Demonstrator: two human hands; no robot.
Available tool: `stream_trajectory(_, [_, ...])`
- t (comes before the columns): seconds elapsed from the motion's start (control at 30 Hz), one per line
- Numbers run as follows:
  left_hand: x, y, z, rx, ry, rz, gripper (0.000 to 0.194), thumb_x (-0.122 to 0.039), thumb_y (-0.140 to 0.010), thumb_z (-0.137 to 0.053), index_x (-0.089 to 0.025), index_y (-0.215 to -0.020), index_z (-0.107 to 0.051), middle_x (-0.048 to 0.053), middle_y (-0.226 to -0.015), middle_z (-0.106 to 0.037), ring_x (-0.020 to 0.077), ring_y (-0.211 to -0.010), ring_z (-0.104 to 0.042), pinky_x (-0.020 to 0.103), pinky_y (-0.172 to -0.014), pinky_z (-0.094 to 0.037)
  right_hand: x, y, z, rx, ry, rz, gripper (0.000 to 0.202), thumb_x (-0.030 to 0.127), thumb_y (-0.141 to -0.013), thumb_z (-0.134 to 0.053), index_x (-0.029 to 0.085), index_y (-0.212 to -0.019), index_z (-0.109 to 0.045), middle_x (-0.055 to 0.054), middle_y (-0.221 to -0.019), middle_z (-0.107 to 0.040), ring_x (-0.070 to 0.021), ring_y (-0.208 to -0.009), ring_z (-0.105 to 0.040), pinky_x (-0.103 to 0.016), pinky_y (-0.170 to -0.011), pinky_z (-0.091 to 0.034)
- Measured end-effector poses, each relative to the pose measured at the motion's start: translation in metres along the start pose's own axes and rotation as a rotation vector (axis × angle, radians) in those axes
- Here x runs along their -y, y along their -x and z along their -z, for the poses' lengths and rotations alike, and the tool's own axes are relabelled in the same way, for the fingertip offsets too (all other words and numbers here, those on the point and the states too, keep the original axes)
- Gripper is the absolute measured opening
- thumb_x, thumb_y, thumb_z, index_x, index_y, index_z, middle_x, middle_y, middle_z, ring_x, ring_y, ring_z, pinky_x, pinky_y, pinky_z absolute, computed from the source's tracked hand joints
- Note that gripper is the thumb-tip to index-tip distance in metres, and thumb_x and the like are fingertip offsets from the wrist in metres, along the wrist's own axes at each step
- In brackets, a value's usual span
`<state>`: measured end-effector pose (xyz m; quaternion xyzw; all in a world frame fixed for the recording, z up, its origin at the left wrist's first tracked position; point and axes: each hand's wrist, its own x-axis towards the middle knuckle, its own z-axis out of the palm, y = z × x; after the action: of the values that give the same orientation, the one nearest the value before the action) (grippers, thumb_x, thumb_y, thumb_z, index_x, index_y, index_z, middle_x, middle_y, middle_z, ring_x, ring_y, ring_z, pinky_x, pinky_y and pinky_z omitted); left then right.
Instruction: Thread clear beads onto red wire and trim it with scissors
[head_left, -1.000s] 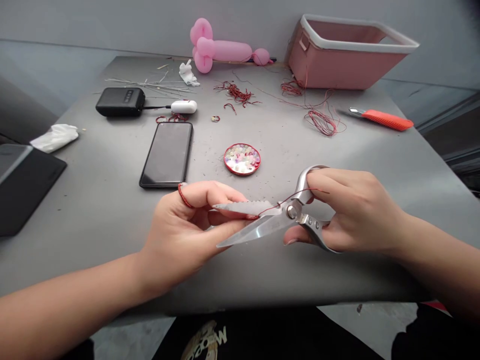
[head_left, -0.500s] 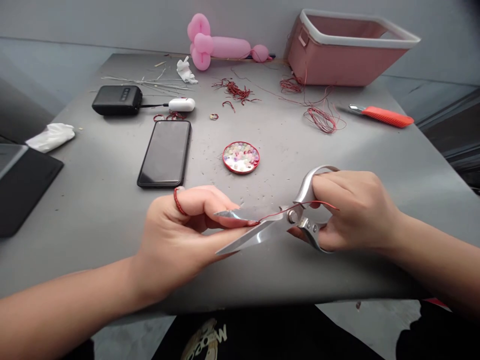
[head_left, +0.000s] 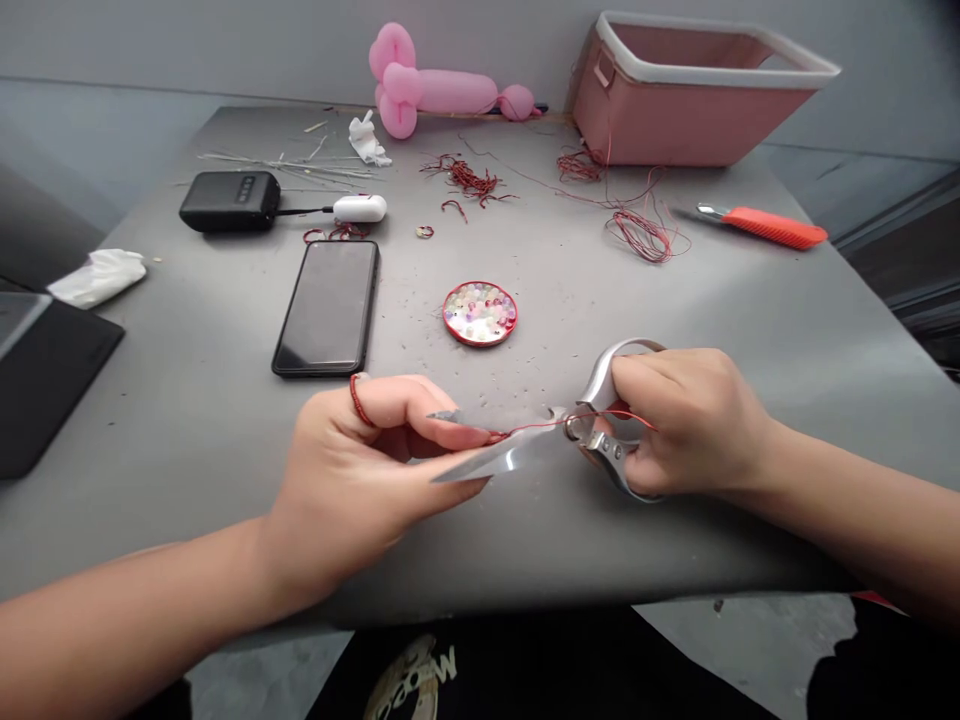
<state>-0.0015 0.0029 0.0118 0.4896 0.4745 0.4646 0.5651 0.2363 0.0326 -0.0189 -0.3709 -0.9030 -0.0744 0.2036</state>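
L hand [head_left: 360, 460] is pinching red cord [head_left: 536, 427]; R hand [head_left: 690, 425] is gripping kitchen scissors [head_left: 517, 453], spread & straddling L fingertips [head_left: 472, 437].

- Left grip [head_left: 360, 455]: thumb and forefinger extended, pinching between them.
- Right grip [head_left: 679, 415]: fingers curled into a clasp.
- Left forearm [head_left: 157, 605], right forearm [head_left: 847, 495]: bare, slanting inward.
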Motion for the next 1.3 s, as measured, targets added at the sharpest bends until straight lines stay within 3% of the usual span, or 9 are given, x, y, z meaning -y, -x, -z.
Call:
stream_trajectory(0.1, [0.001,-0.001,0.001,-0.022,0.028,0.077,0.019,-0.004,-0.057,-0.080,-0.019,-0.052,-0.070,-0.001,-0.058,-0.070,0.0130,-0.057,-0.067,0.019,-0.057,-0.057,-0.001,0.004,-0.007,0.051,-0.055,-0.036,0.022,0.018,-0.063,-0.046,0.023,-0.063,-0.025,0.004,-0.049,-0.029,-0.0110,-0.042,-0.025,-0.025,-0.044,-0.020])
stream_trajectory(0.23, [0.007,-0.004,0.002,-0.025,0.094,0.190,0.018,-0.002,-0.056,-0.081,-0.018,-0.054,-0.071,-0.001,-0.063,-0.074,0.0107,-0.062,-0.070,0.014,-0.061,-0.056,-0.002,0.007,-0.010,0.251,-0.147,-0.130,0.023,0.022,-0.067,-0.045,0.023,-0.065,-0.022,0.005,-0.052,-0.031,-0.0105,-0.044,-0.024,-0.025,-0.045,-0.022])
stream_trajectory(0.5, [0.014,-0.004,0.003,-0.049,0.243,0.384,0.017,-0.011,-0.059,-0.085,-0.016,-0.061,-0.069,-0.002,-0.061,-0.072,0.0073,-0.057,-0.065,0.014,-0.058,-0.054,0.002,-0.007,0.009,0.605,-0.367,-0.316,0.022,0.023,-0.065,-0.049,0.024,-0.060,-0.027,0.006,-0.048,-0.030,-0.0108,-0.043,-0.022,-0.026,-0.044,-0.022])
stream_trajectory(0.63, [0.015,-0.005,0.002,-0.060,0.309,0.416,0.019,-0.013,-0.060,-0.086,-0.015,-0.061,-0.068,-0.003,-0.062,-0.071,0.0068,-0.059,-0.064,0.015,-0.060,-0.055,0.001,-0.016,0.014,0.703,-0.371,-0.358,0.022,0.023,-0.066,-0.050,0.024,-0.059,-0.029,0.005,-0.047,-0.032,-0.0108,-0.043,-0.022,-0.027,-0.044,-0.023])
stream_trajectory(0.93, [0.013,-0.005,0.001,-0.044,0.334,0.394,0.017,-0.012,-0.060,-0.087,-0.014,-0.063,-0.071,-0.002,-0.061,-0.071,0.0067,-0.058,-0.064,0.015,-0.060,-0.055,-0.007,-0.020,0.011,0.670,-0.322,-0.282,0.026,0.027,-0.072,-0.047,0.024,-0.059,-0.024,0.005,-0.047,-0.030,-0.0108,-0.044,-0.022,-0.027,-0.047,-0.022])
stream_trajectory(1.13, [0.007,-0.001,0.002,-0.032,0.313,0.312,0.018,-0.008,-0.059,-0.086,-0.016,-0.059,-0.070,-0.002,-0.064,-0.074,0.0083,-0.061,-0.068,0.014,-0.060,-0.055,-0.007,-0.016,0.013,0.384,-0.163,-0.133,0.027,0.032,-0.075,-0.048,0.024,-0.065,-0.025,0.002,-0.052,-0.041,-0.0114,-0.045,-0.028,-0.026,-0.045,-0.023])
stream_trajectory(1.3, [0.005,0.002,0.001,-0.030,0.278,0.224,0.021,-0.004,-0.058,-0.085,-0.018,-0.056,-0.068,-0.003,-0.062,-0.072,0.0101,-0.059,-0.069,0.016,-0.060,-0.057,-0.007,-0.008,0.014,0.220,-0.020,-0.075,0.024,0.022,-0.072,-0.052,0.023,-0.069,-0.028,-0.001,-0.056,-0.044,-0.0154,-0.048,-0.036,-0.030,-0.048,-0.022])
